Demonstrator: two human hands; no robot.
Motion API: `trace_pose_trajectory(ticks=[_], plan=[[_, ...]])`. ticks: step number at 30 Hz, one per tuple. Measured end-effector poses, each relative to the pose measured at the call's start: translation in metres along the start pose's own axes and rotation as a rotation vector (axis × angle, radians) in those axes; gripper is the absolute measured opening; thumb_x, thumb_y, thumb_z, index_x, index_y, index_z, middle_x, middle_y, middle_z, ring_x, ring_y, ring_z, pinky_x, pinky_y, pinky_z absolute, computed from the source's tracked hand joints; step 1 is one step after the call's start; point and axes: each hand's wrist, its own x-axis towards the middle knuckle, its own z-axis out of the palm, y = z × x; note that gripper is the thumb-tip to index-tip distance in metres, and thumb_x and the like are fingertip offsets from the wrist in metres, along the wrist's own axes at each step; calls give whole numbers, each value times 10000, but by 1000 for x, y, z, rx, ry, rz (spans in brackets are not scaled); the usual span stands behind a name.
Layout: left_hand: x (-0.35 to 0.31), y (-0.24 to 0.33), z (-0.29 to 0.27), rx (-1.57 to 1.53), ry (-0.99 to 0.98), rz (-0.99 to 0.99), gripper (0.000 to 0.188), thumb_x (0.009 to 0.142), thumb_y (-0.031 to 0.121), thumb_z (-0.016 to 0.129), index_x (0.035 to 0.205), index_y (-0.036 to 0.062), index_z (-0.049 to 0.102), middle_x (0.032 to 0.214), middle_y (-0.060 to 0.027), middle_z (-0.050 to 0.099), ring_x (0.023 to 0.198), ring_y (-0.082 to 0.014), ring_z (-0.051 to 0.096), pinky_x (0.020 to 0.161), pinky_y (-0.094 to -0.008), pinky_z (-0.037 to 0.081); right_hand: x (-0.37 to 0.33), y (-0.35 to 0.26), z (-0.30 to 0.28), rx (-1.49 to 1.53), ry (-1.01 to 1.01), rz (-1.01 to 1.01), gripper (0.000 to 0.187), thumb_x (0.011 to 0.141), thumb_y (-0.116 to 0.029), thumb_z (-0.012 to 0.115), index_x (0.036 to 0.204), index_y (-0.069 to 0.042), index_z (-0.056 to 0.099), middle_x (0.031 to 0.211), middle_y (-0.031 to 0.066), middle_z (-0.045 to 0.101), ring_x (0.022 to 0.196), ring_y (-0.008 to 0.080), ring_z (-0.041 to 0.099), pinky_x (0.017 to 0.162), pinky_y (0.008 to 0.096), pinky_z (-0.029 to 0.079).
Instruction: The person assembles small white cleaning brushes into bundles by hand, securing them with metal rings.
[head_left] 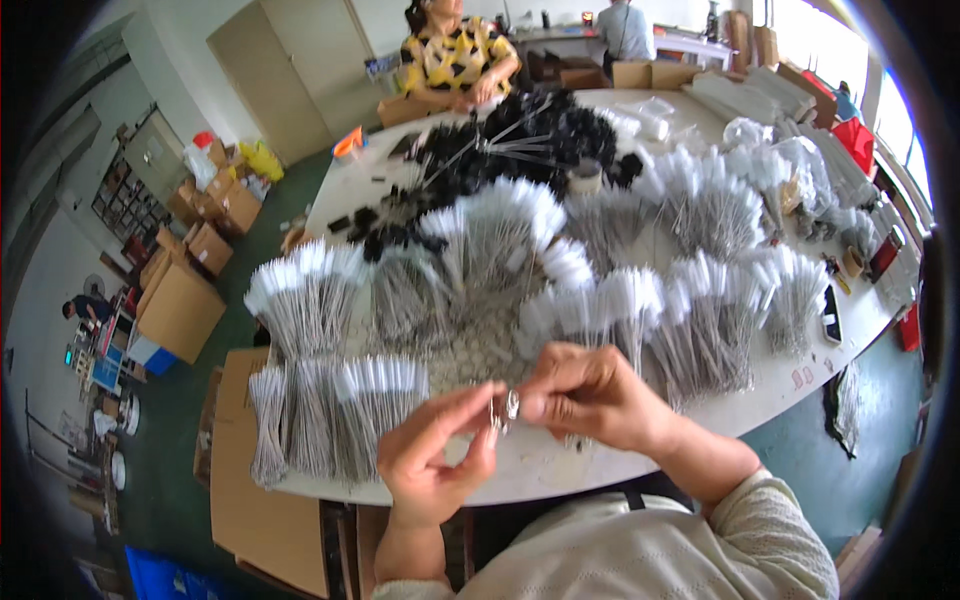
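Over the near edge of the table, my left hand (430, 460) pinches a small, thin shiny metal piece (493, 412) between thumb and fingertips. My right hand (600, 400) is closed right beside it, its thumb and forefinger on a small rounded metal piece (513, 405). The two pieces are almost touching; whether they are joined I cannot tell. Just beyond my hands lie loose small metal parts (465, 350) on the white table (535, 480). Bundles of thin metal wires with whitish sleeved ends (385, 385) stand left of my left hand, and similar bundles (700, 340) are beyond my right.
A heap of black parts (540, 140) covers the far middle of the table, where a person in a patterned top (460, 60) sits. Clear plastic bags (800, 165) lie at the far right. A cardboard box (265, 500) stands against the table's left side.
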Motion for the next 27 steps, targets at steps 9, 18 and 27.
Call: trace_pose_trajectory(ticks=[9, 18, 27], plan=[[9, 5, -10, 218, 31, 200, 364, 689, -61, 662, 1047, -19, 615, 928, -152, 652, 738, -198, 665, 639, -262, 545, 12, -8, 16, 110, -16, -36, 194, 859, -172, 608, 932, -1, 662, 780, 29, 509, 614, 64, 492, 518, 204, 442], [21, 8, -22, 183, -44, 72, 339, 708, -76, 625, 1039, -1, 625, 946, -139, 650, 764, -177, 665, 661, -253, 548, 16, 5, 10, 62, -17, -102, 139, 828, -115, 644, 877, 15, 633, 797, 44, 589, 614, 49, 537, 511, 192, 434], [34, 20, -7, 204, -139, 73, 335, 700, -88, 629, 1025, -5, 633, 943, -132, 646, 764, -173, 664, 672, -248, 553, 9, 0, 6, 274, 75, -76, 153, 833, -136, 645, 876, 4, 598, 736, -2, 583, 616, 32, 511, 526, 177, 421]])
